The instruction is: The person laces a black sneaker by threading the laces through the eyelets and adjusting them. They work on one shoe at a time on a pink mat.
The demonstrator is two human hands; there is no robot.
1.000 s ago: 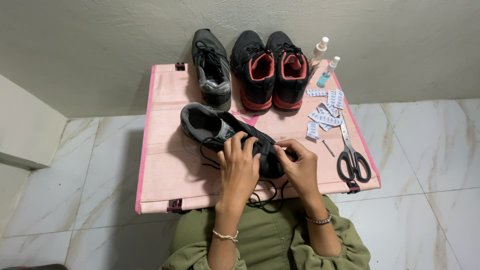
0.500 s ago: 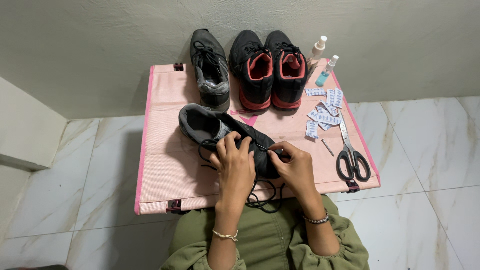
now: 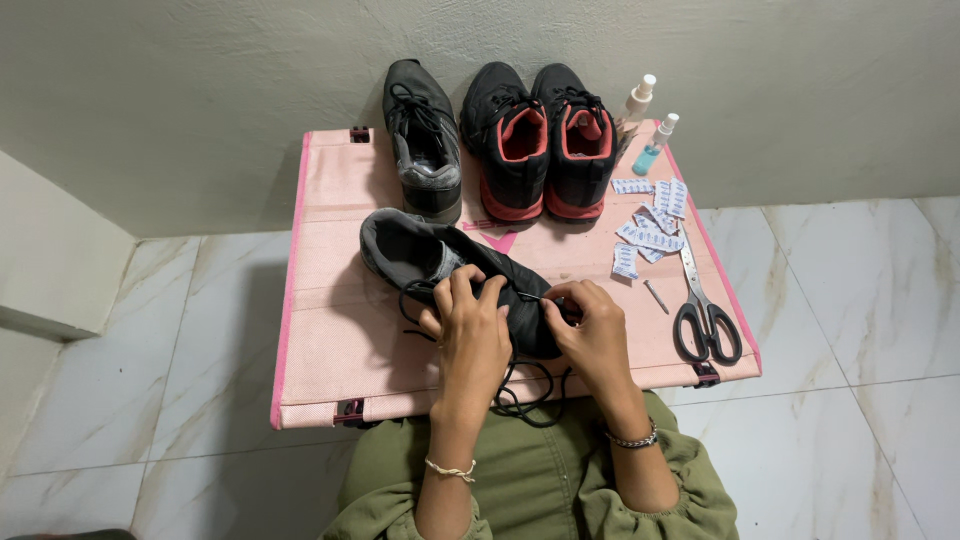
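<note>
Hands on a dark shoe at the near edge of a pink table

Hands first: your left hand [image 3: 470,335] lies over the middle of the grey-black shoe [image 3: 450,270], fingers curled down onto its upper, pressing it to the pink folding table [image 3: 330,330]. Your right hand [image 3: 592,335] sits just beside it at the shoe's near-right end, fingertips pinched together on the black lace [image 3: 520,395], whose slack loops hang over the table's near edge toward your lap. The shoe lies on the near half of the table, directly under both hands; its long axis runs diagonally, open collar pointing far-left, the covered end pointing near-right toward your right hand, which is the nearer to that end. Right of the hands lie black-handled scissors [image 3: 705,320] and a small nail-like pin [image 3: 656,296]. Farther off, white sachets [image 3: 650,225] are scattered. At the far edge stand a matching grey shoe [image 3: 425,150], a black-and-red pair [image 3: 545,140] and two small bottles [image 3: 648,125] against the wall.
</note>
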